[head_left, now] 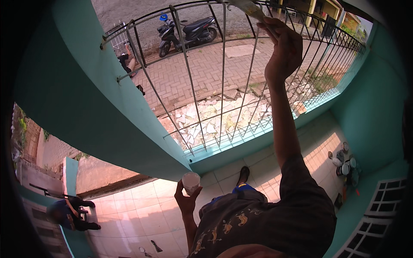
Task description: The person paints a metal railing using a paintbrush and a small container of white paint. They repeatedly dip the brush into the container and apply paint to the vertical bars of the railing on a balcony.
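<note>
My right hand [284, 51] is raised high at the end of a stretched arm, its fingers closed round the handle of a paintbrush [250, 7]. The brush's head reaches the upper edge of the picture, beside the top rail of a dark metal window grille [222, 90]. Whether the bristles touch the rail, I cannot tell. Low in front of my body, my left hand [186, 203] grips a small whitish cup [191, 179] between thumb and fingers. What the cup holds is hard to make out. It is close to the foot of a teal pillar [129, 116].
Several paint cans [344, 168] stand by the teal wall at right. A person [71, 215] sits on the left, and another person [127, 62] is partly seen outside. Beyond the grille are broken rubble [211, 122], brick paving and a parked motorbike [193, 34]. Small tools [156, 246] lie on the tiles.
</note>
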The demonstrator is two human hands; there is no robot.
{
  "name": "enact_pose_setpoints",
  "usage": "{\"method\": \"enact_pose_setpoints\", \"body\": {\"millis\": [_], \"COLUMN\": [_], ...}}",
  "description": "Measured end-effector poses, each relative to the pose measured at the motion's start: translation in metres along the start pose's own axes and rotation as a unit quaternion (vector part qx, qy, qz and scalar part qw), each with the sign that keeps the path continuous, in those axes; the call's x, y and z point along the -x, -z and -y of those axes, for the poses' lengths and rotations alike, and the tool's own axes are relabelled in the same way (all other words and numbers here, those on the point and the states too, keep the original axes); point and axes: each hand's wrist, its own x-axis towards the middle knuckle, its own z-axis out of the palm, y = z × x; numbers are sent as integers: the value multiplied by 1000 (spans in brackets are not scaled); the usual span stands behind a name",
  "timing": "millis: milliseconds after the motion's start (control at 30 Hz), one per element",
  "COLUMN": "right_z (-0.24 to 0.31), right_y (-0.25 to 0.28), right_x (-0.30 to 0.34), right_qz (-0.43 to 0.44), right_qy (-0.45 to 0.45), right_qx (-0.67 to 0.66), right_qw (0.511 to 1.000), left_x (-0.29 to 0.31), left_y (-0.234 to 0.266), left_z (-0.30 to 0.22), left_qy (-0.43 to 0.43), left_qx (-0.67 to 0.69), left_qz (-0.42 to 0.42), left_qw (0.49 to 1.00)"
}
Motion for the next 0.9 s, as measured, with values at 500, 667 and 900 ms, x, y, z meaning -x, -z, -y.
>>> {"method": "enact_pose_setpoints", "body": {"millis": [500, 667, 900], "right_z": [-38, -27, -64], "right_y": [56, 45, 67], "right_x": [-31, -34, -37], "right_qz": [-128, -110, 39], "right_qy": [-138, -161, -49], "right_qx": [-45, -64, -127], "right_qw": [981, 979, 990], "left_x": [-2, -1, 25], "left_y": [-13, -36, -84], "left_z": [-17, -31, -47], "left_qy": [-10, -24, 12], "left_qx": [-65, -65, -48], "left_qz": [25, -2, -75], "left_qw": [998, 998, 996]}}
